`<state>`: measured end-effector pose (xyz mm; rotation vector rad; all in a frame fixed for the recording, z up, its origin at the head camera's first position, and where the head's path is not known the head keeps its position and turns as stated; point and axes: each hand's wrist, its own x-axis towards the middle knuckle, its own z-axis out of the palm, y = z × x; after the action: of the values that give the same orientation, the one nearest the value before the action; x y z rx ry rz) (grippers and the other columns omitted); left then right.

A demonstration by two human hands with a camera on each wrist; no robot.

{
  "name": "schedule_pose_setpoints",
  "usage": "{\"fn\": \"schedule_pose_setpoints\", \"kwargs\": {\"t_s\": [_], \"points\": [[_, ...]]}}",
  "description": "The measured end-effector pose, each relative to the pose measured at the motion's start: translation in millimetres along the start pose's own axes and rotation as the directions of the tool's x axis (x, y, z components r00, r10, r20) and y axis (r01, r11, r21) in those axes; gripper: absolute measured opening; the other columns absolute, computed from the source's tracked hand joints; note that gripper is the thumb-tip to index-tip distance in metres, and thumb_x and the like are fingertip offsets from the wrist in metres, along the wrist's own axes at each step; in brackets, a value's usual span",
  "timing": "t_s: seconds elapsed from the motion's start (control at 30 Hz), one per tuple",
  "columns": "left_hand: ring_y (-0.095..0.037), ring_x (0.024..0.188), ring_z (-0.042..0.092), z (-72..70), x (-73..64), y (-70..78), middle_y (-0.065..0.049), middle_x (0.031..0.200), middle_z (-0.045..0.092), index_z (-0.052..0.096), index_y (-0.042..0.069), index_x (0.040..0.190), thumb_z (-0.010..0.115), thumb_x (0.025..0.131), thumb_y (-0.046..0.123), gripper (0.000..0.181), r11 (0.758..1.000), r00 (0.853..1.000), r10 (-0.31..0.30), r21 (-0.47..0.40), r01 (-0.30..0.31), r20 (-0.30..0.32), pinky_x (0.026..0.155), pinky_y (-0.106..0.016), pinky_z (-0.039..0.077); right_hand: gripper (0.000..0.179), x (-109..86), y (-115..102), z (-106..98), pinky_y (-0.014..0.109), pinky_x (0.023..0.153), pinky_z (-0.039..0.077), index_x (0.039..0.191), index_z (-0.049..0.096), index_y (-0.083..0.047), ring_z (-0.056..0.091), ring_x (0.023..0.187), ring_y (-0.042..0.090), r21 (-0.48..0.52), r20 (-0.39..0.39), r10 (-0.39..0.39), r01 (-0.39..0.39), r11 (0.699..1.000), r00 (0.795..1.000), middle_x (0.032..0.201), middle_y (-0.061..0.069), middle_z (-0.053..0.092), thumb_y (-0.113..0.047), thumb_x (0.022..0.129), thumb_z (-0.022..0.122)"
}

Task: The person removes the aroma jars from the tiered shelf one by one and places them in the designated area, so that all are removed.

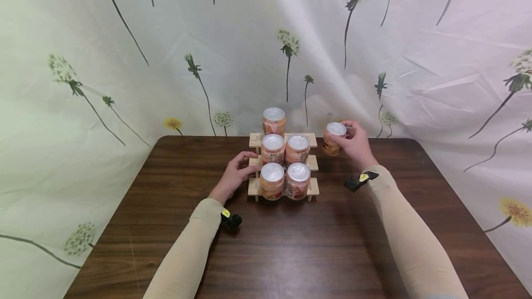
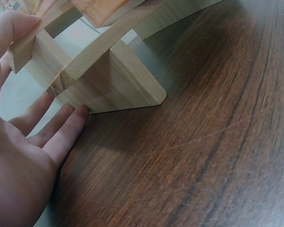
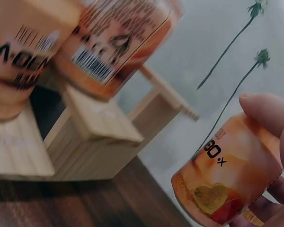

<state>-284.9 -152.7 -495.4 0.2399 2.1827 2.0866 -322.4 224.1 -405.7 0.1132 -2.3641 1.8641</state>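
Note:
A three-tier wooden rack (image 1: 313,187) bears several orange-labelled cans with silvery lids. Two stand on the lowest tier, including the front left can (image 1: 272,189), and two on the middle tier. A single can (image 1: 273,127) occupies the left part of the top tier. My left hand (image 1: 234,176) grips the rack's left side, thumb and fingers about a slat end (image 2: 61,80) and against the side panel. To the right of the rack, my right hand (image 1: 355,144) holds another such can (image 3: 227,172) upright between thumb and fingers, beside the top tier.
The rack stands on a dark wood-grain table (image 1: 287,243), toward its back edge. Behind and at the sides hangs a pale cloth (image 1: 245,50) printed with dandelions. Each wrist carries a small black camera, such as the left wrist camera (image 1: 231,221).

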Motion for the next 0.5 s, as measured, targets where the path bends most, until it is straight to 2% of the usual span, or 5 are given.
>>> {"fn": "schedule_pose_setpoints", "kwargs": {"t_s": [0.17, 0.37, 0.5], "points": [[-0.021, 0.11, 0.062, 1.1, -1.7, 0.8, -0.02, 0.137, 0.055, 0.056, 0.006, 0.139, 0.07, 0.101, 0.009, 0.041, 1.0, 1.0, -0.008, -0.004, 0.008, -0.002, 0.095, -0.046, 0.059, 0.066, 5.9, 29.4, 3.0, 0.027, 0.087, 0.052, 0.135, 0.051, -0.003, 0.058, 0.116, 0.024, 0.025, -0.013, 0.041, -0.04, 0.999, 0.999, 0.137, 0.02, 0.06, -0.024, 0.086, 0.09], [-0.022, 0.111, 0.062, 1.8, -2.4, 2.3, -0.023, 0.139, 0.053, 0.057, 0.007, 0.138, 0.071, 0.101, 0.01, 0.039, 1.0, 1.0, -0.009, 0.0, 0.009, -0.006, 0.096, -0.047, 0.058, 0.069, 1.7, 44.3, 3.3, 0.037, 0.098, 0.048, 0.138, 0.051, -0.001, 0.055, 0.13, 0.033, -0.07, 0.009, 0.048, -0.047, 0.996, 0.999, 0.147, 0.024, 0.056, -0.029, 0.087, 0.088], [-0.022, 0.111, 0.062, 1.4, -2.4, 2.2, -0.023, 0.14, 0.054, 0.057, 0.008, 0.138, 0.07, 0.101, 0.011, 0.039, 1.0, 1.0, -0.012, 0.011, 0.012, -0.006, 0.095, -0.046, 0.059, 0.069, -0.6, 50.2, 5.4, 0.04, 0.1, 0.047, 0.138, 0.051, -0.002, 0.055, 0.13, 0.035, -0.083, 0.017, 0.042, -0.041, 0.996, 0.999, 0.146, 0.024, 0.056, -0.028, 0.088, 0.088]]}}
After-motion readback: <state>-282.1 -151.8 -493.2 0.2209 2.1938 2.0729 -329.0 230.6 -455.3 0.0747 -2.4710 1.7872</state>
